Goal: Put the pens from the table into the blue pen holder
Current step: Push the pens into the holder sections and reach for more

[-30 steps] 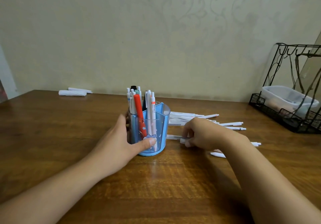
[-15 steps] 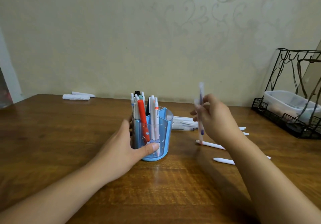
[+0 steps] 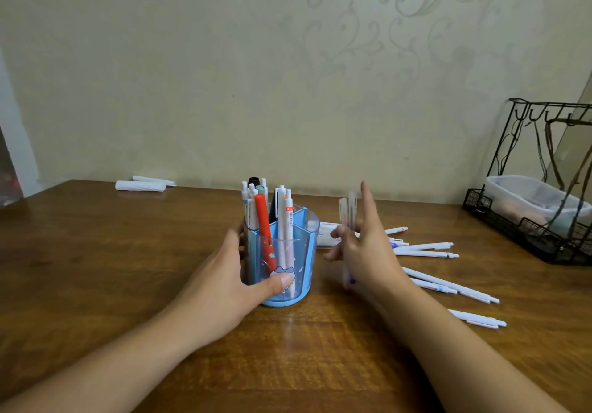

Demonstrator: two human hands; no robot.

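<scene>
The blue pen holder stands at the table's middle, holding several white pens and one red pen. My left hand wraps the holder's left side, thumb across its front. Just right of the holder, my right hand grips a blurred white pen held upright, its tip near the table; the index finger points up. Several white pens lie scattered on the table to the right, some partly hidden behind my right hand.
A black wire rack holding a clear plastic tub stands at the right edge. Two white rolled items lie at the back left by the wall. The brown wooden table reaches the wall.
My right hand picked a white pen off the table, raised it upright and has moved it left, closer to the holder. My left hand has stayed on the holder.
</scene>
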